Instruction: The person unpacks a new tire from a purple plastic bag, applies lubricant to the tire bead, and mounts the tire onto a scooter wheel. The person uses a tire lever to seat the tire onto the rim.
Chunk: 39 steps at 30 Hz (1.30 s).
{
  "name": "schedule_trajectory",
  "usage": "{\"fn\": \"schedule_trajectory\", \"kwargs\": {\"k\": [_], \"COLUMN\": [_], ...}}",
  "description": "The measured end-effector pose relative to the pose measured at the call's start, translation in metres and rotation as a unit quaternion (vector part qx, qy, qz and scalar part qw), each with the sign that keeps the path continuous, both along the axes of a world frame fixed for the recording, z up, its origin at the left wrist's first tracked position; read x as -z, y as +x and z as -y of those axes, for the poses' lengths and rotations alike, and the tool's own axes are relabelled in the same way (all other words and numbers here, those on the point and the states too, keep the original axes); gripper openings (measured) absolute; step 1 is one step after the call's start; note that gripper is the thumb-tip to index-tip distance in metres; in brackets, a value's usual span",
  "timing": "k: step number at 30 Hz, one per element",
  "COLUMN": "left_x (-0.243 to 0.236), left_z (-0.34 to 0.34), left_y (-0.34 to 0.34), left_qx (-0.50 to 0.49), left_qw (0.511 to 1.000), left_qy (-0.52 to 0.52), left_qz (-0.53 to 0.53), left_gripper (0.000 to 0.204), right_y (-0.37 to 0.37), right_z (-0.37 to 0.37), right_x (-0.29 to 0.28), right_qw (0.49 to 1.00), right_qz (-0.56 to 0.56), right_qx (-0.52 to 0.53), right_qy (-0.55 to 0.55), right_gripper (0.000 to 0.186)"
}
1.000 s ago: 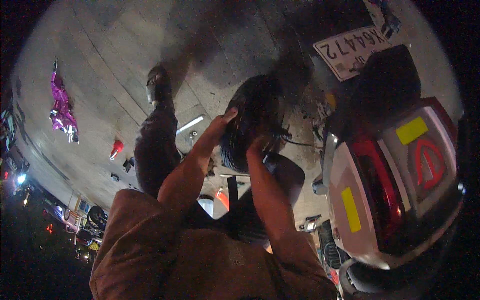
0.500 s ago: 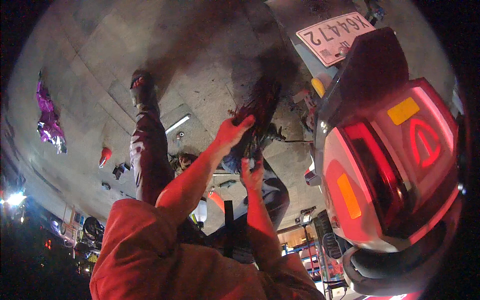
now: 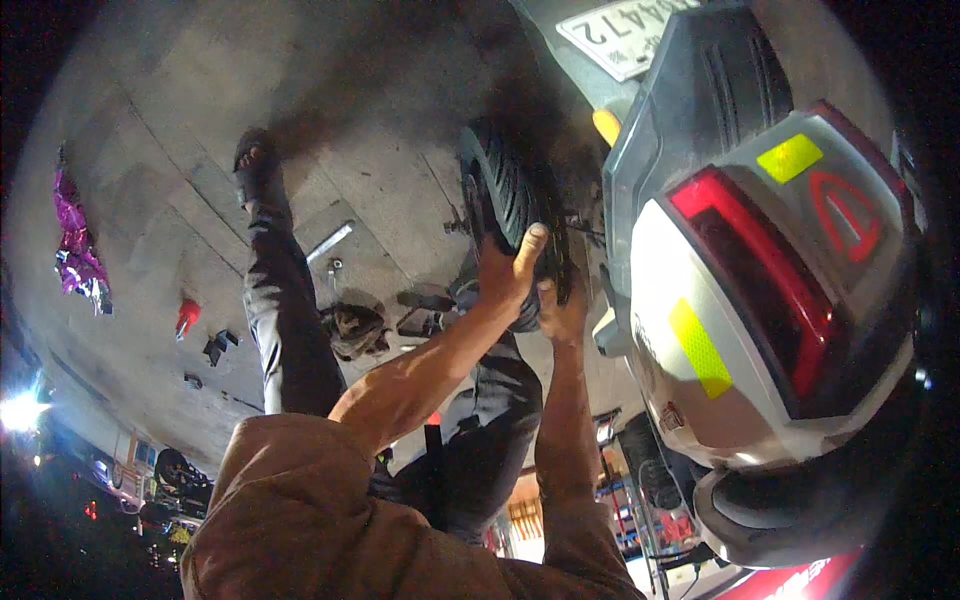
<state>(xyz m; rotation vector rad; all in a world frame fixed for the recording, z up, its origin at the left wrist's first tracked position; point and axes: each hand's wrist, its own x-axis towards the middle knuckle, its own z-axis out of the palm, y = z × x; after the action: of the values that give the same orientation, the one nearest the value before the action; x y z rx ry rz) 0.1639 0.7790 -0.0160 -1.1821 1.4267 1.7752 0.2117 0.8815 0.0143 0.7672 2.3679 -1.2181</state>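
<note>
A black tyre (image 3: 500, 185) with a grooved tread stands roughly upright on the floor beside the scooter's tail. My left hand (image 3: 512, 270) clasps its near part, thumb up on the tread, the other fingers down its left side. Opposite it, my right hand (image 3: 563, 315) grips the tyre's right side with the thumb raised; its other fingers are mostly hidden. Just right of my hands is the white scooter tail (image 3: 650, 300) with a red tail light (image 3: 745, 260). Shadow hides whether the wheel is joined to the scooter.
A long metal tool (image 3: 330, 242), a ring-shaped part (image 3: 336, 266) and a brown dark-patched object (image 3: 356, 330) lie on the floor near my left leg. Farther left are a red-tipped item (image 3: 187, 316) and a crumpled purple wrapper (image 3: 80, 235). A licence plate (image 3: 620, 38) hangs ahead.
The red glow over the scene has turned to white light. Both hands have shifted right and the left lower, still on the tyre, which looks more upright. The view has turned slightly.
</note>
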Motion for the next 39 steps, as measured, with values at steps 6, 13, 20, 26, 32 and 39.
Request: {"fn": "schedule_trajectory", "kwargs": {"k": [6,13,20,26,32,39], "left_x": [-0.002,-0.020,-0.018,-0.056,-0.101,-0.100], "left_z": [-0.029,-0.034,-0.031,0.038,0.141,0.202], "left_y": [-0.020,-0.038,-0.042,-0.057,-0.087,-0.101], "left_qx": [-0.130,-0.059,0.116,0.234,0.344,0.616], "left_qw": [0.991,0.998,0.992,0.962,0.922,0.772], "left_qy": [0.040,-0.020,0.019,0.135,0.153,0.074], "left_qz": [-0.002,0.010,0.040,0.020,-0.091,-0.139], "left_gripper": [0.070,0.068,0.078,0.069,0.061,0.081], "right_y": [-0.012,0.002,0.043,0.084,0.054,-0.002], "right_z": [-0.038,-0.051,-0.012,0.066,0.171,0.240], "right_x": [0.011,0.032,0.007,-0.070,-0.121,-0.159], "right_qw": [0.996,0.985,0.927,0.954,0.928,0.897], "right_qz": [0.087,0.032,-0.004,0.034,0.030,-0.031], "right_qx": [0.016,0.045,0.041,0.106,0.351,0.440], "right_qy": [-0.029,0.163,0.372,0.280,0.116,-0.016], "right_gripper": [0.066,0.062,0.058,0.059,0.059,0.049]}}
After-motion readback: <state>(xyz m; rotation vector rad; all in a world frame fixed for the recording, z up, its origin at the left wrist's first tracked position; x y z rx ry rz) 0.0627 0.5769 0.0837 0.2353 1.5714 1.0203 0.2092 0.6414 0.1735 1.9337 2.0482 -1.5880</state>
